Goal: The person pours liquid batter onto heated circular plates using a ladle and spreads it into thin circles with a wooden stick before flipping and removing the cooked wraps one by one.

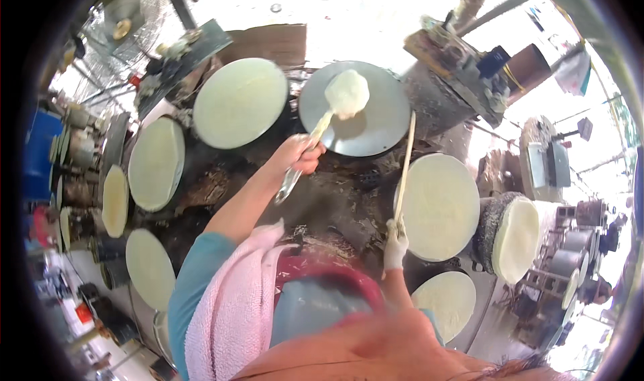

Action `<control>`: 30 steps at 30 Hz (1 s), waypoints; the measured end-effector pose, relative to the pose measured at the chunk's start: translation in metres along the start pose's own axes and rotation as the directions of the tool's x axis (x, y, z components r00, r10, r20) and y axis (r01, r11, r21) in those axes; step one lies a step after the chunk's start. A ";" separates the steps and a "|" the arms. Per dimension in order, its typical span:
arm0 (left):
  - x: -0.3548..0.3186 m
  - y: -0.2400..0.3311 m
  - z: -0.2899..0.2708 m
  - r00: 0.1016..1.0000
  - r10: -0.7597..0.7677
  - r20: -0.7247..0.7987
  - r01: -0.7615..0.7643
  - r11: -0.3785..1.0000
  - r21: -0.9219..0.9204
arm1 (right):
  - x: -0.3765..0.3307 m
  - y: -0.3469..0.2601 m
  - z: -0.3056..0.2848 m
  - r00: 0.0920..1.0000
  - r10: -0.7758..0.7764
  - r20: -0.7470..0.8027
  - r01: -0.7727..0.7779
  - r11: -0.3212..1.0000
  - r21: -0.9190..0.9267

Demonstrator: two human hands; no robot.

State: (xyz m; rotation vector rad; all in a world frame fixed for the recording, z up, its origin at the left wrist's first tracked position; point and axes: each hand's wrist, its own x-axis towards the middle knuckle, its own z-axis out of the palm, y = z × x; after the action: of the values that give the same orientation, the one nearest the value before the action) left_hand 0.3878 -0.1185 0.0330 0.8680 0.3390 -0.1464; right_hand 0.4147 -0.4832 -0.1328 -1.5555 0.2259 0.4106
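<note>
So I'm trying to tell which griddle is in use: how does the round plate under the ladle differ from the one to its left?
The plate under the ladle is bare grey metal, with only a white blob of batter where the ladle in the left hand touches it. The left plate is wholly covered by a thin, pale cream sheet. Both are round, tilted discs of like size.

Smooth grey metal griddle at upper centre, glossy metal ladle, pale wooden stick, soft pink terry towel.
</note>
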 end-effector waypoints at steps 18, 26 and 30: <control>0.224 -0.015 -0.091 0.756 0.644 -0.115 -0.147 0.339 0.929 | 0.118 -0.108 0.187 0.915 0.403 -0.009 -0.403 0.915 -0.027; 0.165 0.043 -0.144 0.798 0.603 0.019 -0.276 0.338 0.900 | 0.139 -0.078 0.158 0.980 -0.137 -0.142 0.090 0.950 -0.299; 0.147 0.042 -0.160 0.868 0.491 -0.071 -0.156 0.405 0.901 | 0.138 -0.117 0.204 0.894 0.448 -0.010 -0.447 0.892 -0.072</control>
State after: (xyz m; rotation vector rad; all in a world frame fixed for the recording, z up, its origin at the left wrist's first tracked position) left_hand 0.4988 0.0331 -0.0839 2.0266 0.3928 0.2494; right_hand 0.5632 -0.2612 -0.0771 -1.5678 0.5774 0.7933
